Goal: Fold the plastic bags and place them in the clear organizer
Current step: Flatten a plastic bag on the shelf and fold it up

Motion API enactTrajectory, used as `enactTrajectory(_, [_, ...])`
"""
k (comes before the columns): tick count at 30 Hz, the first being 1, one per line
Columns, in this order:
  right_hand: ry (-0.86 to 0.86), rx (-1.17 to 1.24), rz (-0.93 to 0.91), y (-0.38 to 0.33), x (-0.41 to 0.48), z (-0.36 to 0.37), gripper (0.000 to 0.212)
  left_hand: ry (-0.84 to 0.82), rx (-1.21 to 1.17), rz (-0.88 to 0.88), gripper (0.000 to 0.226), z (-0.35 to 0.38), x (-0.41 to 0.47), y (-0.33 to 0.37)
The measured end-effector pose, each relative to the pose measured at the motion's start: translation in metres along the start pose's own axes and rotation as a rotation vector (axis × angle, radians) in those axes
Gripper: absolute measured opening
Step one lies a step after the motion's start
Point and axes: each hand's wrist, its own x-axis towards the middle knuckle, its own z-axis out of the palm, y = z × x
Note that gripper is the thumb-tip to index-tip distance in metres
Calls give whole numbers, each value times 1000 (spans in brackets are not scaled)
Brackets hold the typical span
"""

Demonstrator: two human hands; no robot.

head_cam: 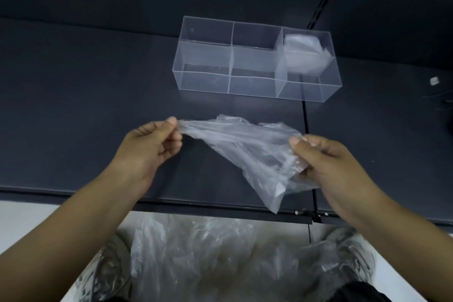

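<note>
My left hand (154, 144) and right hand (326, 162) each pinch an end of a crumpled plastic bag (240, 144), stretched above the counter's (73, 105) near edge. This looks like the spreading step. Next it needs flattening and folding before it goes into the clear organizer (255, 61) toward the far edge.

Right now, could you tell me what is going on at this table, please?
A person holds a clear plastic bag stretched above the dark table: the left hand pinches one corner, the right hand grips the other end. Behind it stands the clear organizer; its right compartment holds folded bags, the others look empty. More loose bags lie in the person's lap.
</note>
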Motion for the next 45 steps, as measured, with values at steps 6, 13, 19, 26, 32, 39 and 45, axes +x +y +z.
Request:
enactTrajectory(6, [-54,405,210,-18,-7,10,41,-199,497,912,58,24,-67,2])
enactTrajectory(13, [-141,477,286,-30,-18,18,29,-280,625,870,42,46,-93,-11])
enactTrajectory(19, [-35,376,282,-38,0,-10,16,-140,371,702,16,26,-65,1])
enactTrajectory(26, [-57,195,-135,-33,23,-50,58,-49,240,581,23,10,-47,7])
enactTrajectory(32, [-451,-238,-114,-11,36,-10,59,-34,250,521,27,7,-41,2])
enactTrajectory(39, [-303,132,-38,-14,47,-11,9,8,244,468,25,0,-38,3])
enactTrajectory(45, [-73,13,-145,-32,40,-14,10,76,504,319,22,-5,-26,-2])
